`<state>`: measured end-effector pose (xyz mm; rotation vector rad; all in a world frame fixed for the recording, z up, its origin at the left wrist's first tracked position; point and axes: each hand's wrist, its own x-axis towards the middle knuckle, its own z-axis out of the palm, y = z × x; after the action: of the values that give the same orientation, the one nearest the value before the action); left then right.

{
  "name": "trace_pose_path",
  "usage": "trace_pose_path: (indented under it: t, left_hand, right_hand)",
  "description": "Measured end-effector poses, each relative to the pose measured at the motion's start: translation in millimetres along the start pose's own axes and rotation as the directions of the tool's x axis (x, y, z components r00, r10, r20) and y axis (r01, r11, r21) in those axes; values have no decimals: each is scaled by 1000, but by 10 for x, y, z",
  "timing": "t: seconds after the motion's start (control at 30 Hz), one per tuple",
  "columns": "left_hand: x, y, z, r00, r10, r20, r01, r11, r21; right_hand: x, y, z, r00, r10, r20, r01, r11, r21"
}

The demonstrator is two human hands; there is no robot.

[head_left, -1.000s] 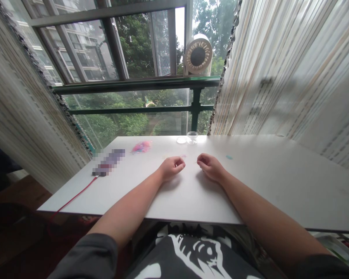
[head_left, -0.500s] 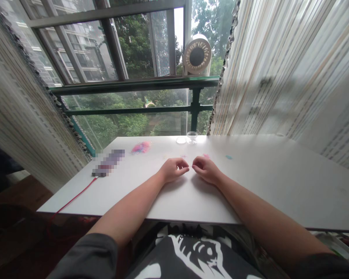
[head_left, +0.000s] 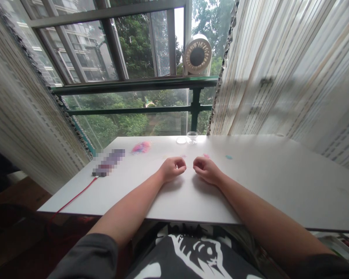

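Observation:
Both my forearms lie on a white table [head_left: 273, 186]. My left hand [head_left: 172, 169] rests on it near the middle with fingers curled in a pinch. My right hand [head_left: 205, 169] sits just to its right, also curled in a pinch, a small gap between the two. What either pinch holds is too small to make out. A tiny pink bit [head_left: 205, 155] and a small teal bit [head_left: 228, 157] lie just beyond my right hand. A pink and blue heap of small pieces [head_left: 141, 147] lies farther off to the left.
A small clear jar [head_left: 192, 137] and its lid [head_left: 181, 140] stand at the table's far edge. A blurred dark device [head_left: 109, 162] with a red cable [head_left: 75, 197] lies at the left. A round fan [head_left: 197, 55] sits on the window rail; curtains hang on both sides.
My hands came closer together; the right hand slid left toward the left hand. The fingers stay curled.

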<state>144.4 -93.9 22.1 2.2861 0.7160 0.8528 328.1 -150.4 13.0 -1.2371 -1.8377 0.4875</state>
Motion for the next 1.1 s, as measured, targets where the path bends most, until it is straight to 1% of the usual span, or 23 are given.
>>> trace_pose_path:
  t: [0.13, 0.3, 0.53, 0.73, 0.93, 1.1]
  left_hand:
    - [-2, -19, -18, 999, -34, -6, 34, 999, -20]
    - [-6, -4, -11, 999, -33, -1, 33, 999, -17]
    - [-8, -4, -11, 999, -34, 14, 35, 999, -17]
    - [-11, -14, -7, 1000, -26, 13, 26, 1000, -10]
    - [-7, 5, -5, 999, -30, 16, 30, 1000, -7]
    - [-8, 13, -6, 999, -35, 13, 35, 999, -11]
  right_hand:
    - [-2, 15, -16, 1000, 15, -2, -15, 1000, 9]
    - [-7, 19, 20, 998, 18, 59, -21, 998, 60]
    - [3, 22, 33, 1000, 10, 21, -11, 1000, 22]
    - [3, 19, 30, 1000, 4, 31, -6, 998, 57]
    - [4, 31, 35, 1000, 12, 25, -13, 999, 30]
    - [1, 13, 32, 999, 23, 36, -25, 998, 49]
